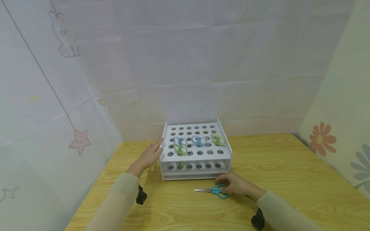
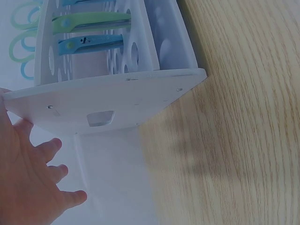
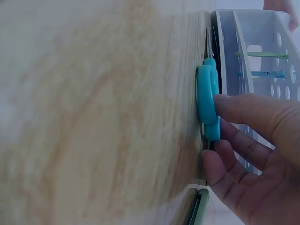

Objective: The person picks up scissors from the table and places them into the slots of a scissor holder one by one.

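Observation:
A white rack (image 1: 190, 176) with rows of round holes stands on the table. My left hand (image 1: 148, 155) rests against its left side panel, fingers extended and spread in the left wrist view. In front of the rack's right corner, turquoise-handled scissors (image 1: 216, 190) lie flat, blades pointing left. My right hand (image 1: 235, 183) pinches their handle, the thumb (image 3: 229, 105) on the loops and the other fingers curled beside them. Green scissors (image 1: 180, 150) and blue scissors (image 1: 199, 141) stand upright in the rack's holes, with another green pair (image 1: 218, 140) at the right.
The wooden table (image 1: 268, 170) extends to both sides of the rack. A pale cloth backdrop (image 1: 185, 80) hangs behind it, with printed walls at left and right. A dark and green edged object (image 3: 199, 206) shows low in the right wrist view.

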A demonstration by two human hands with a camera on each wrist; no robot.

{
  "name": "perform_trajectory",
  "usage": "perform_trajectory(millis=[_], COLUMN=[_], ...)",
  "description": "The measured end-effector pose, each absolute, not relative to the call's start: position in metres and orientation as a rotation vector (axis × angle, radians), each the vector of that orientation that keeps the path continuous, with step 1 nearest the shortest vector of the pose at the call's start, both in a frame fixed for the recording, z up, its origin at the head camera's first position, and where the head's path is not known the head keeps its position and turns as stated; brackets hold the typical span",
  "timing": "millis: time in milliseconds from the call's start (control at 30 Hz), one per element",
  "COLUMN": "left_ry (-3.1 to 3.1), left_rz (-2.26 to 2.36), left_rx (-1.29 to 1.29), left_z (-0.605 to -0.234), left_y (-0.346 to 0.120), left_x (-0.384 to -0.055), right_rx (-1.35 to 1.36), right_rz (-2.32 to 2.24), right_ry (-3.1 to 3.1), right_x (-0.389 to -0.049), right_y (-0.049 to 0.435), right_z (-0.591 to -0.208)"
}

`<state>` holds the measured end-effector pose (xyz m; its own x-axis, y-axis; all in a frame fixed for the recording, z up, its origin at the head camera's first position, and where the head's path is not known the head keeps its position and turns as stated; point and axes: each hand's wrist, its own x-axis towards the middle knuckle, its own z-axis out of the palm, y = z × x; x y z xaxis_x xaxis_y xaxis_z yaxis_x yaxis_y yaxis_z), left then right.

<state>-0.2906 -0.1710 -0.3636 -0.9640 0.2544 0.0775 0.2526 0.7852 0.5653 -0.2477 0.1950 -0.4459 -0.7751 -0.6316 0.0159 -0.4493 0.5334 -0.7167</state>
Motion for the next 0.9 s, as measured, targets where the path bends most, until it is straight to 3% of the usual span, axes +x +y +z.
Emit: perform_trajectory(millis=[900], left_ry=[2.940], left_rz=[0.925], left_rx=[0.417], left_z=[-0.362], left_y=[-0.172], left_x=[-0.290], right_rx=[-0.883], right_rz=[-1.214], right_ry=[2.378], right_x=[-0.241], right_y=[0.190], right_z=[-0.436])
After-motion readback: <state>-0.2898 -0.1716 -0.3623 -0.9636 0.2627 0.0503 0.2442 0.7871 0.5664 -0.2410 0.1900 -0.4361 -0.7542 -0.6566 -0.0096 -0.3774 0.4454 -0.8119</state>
